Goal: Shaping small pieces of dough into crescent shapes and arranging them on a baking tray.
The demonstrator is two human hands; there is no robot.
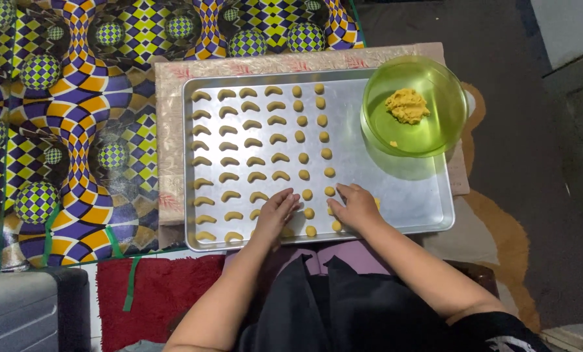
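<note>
A rectangular silver metal baking tray is lying flat, its long side running left to right. Small yellow dough pieces are sitting on it in neat rows: curved crescents are filling the left columns, round balls are lining the two columns to their right. The tray's right part is showing bare metal. At the far right corner a translucent green round plastic bowl is resting on the tray, holding a lump of yellow dough.
</note>
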